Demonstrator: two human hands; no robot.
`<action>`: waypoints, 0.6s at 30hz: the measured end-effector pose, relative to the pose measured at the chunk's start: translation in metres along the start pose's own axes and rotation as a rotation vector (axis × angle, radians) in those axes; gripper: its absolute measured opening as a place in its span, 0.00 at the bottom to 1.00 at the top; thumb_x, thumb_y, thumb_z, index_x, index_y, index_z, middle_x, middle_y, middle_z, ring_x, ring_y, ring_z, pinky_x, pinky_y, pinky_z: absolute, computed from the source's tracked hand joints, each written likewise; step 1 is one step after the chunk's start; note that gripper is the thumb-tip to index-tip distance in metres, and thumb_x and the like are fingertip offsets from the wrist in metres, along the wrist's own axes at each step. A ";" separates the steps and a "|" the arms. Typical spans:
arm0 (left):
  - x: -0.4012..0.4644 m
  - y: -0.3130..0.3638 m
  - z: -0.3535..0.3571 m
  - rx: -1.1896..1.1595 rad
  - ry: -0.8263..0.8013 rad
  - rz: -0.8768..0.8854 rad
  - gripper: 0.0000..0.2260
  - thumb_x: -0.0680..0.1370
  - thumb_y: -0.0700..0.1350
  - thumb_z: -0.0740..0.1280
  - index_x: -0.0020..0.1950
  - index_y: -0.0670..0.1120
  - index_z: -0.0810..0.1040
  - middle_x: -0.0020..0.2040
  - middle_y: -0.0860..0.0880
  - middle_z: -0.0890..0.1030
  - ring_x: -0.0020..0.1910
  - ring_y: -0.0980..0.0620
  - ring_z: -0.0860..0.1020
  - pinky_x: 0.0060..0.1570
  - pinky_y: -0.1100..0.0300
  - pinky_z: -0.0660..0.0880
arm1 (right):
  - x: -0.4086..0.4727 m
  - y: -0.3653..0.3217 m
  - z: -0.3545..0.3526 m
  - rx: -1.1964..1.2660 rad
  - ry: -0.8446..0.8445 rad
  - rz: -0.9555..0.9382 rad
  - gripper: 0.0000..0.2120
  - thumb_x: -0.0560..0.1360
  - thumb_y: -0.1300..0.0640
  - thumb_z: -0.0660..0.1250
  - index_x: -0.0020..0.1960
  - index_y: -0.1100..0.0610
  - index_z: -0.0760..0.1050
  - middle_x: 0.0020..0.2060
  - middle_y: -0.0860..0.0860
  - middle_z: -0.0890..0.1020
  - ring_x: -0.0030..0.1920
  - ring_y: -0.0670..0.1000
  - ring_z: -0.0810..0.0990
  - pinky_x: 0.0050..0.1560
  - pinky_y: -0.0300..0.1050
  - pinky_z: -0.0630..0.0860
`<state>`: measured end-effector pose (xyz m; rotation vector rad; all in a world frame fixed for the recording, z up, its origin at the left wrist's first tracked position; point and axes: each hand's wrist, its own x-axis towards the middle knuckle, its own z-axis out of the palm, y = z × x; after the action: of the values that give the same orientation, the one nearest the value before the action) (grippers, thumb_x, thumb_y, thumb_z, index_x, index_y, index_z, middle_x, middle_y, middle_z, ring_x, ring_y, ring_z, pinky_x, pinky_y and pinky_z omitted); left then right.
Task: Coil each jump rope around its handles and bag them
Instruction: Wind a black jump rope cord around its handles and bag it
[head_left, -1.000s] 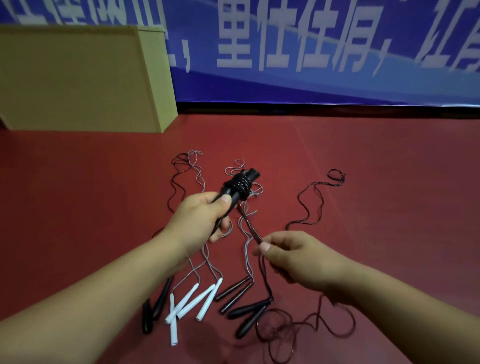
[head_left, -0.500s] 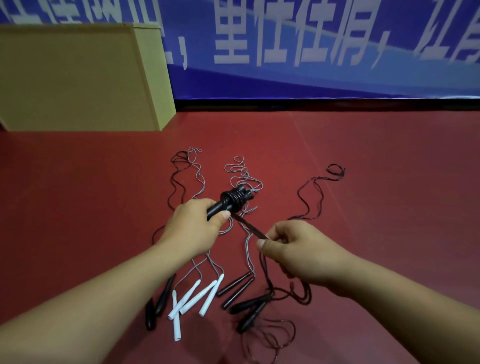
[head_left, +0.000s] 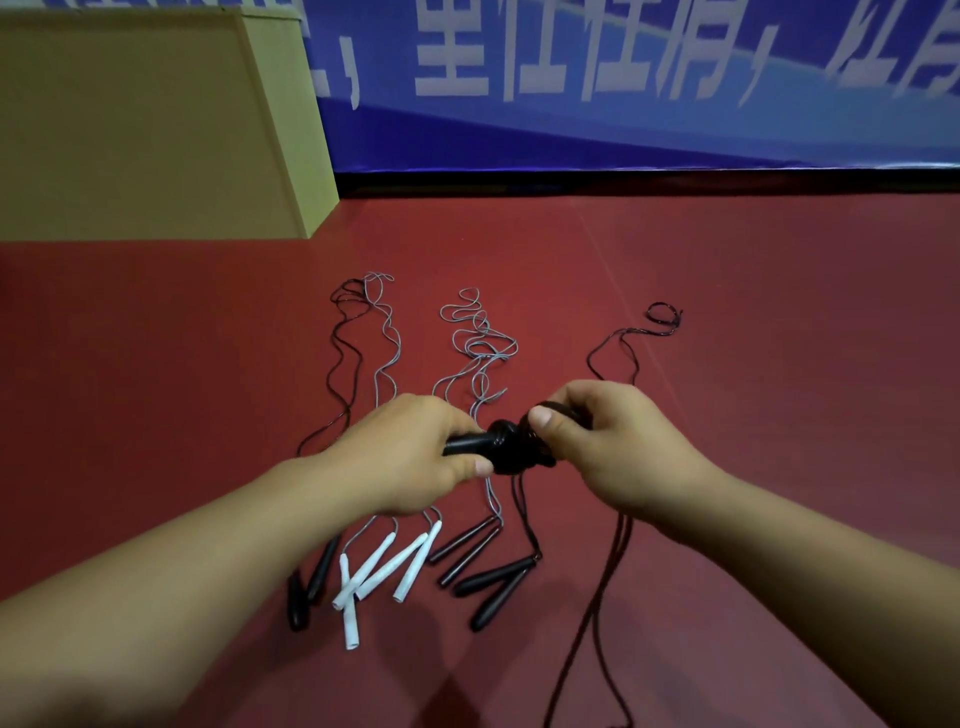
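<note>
The left hand (head_left: 410, 457) gripped the black handles (head_left: 470, 446) as a fixed core above the floor (head_left: 779, 415); the right hand (head_left: 608, 441) pinched the cord (head_left: 592, 613), apparently laying another turn on the coil (head_left: 514, 452).

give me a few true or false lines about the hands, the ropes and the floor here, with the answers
1. The left hand grips the black handles. True.
2. The right hand lies flat on the floor. False: it is raised and holds cord at the black coil.
3. White handles lie on the red floor. True.
4. Every rope on the floor is already coiled. False: their cords lie loose, such as the grey cord.
5. A bag sits beside the ropes. False: none is in view.
</note>
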<state>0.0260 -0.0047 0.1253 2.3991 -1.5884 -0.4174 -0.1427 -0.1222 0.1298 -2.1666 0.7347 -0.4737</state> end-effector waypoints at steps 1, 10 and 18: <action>-0.002 0.003 0.001 0.009 -0.038 0.030 0.11 0.76 0.58 0.69 0.35 0.58 0.75 0.30 0.52 0.75 0.32 0.50 0.75 0.34 0.55 0.72 | 0.000 0.002 0.000 -0.007 0.000 -0.005 0.11 0.78 0.51 0.65 0.41 0.55 0.78 0.29 0.45 0.77 0.27 0.40 0.70 0.28 0.31 0.66; -0.004 0.013 0.001 -0.005 -0.180 0.111 0.09 0.77 0.55 0.67 0.44 0.50 0.79 0.31 0.53 0.74 0.30 0.53 0.71 0.33 0.58 0.68 | 0.000 0.012 -0.002 -0.026 0.020 -0.047 0.12 0.78 0.51 0.66 0.39 0.55 0.78 0.31 0.52 0.79 0.28 0.42 0.70 0.31 0.36 0.68; -0.016 0.022 0.001 -0.116 -0.346 0.216 0.09 0.78 0.53 0.67 0.45 0.49 0.79 0.29 0.55 0.71 0.27 0.58 0.67 0.28 0.64 0.65 | 0.005 0.016 -0.001 0.059 0.025 0.019 0.05 0.75 0.53 0.72 0.41 0.52 0.81 0.30 0.49 0.82 0.30 0.43 0.77 0.31 0.34 0.72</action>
<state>0.0015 0.0018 0.1338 2.1244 -1.8813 -0.8917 -0.1447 -0.1339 0.1184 -2.1008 0.7457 -0.5067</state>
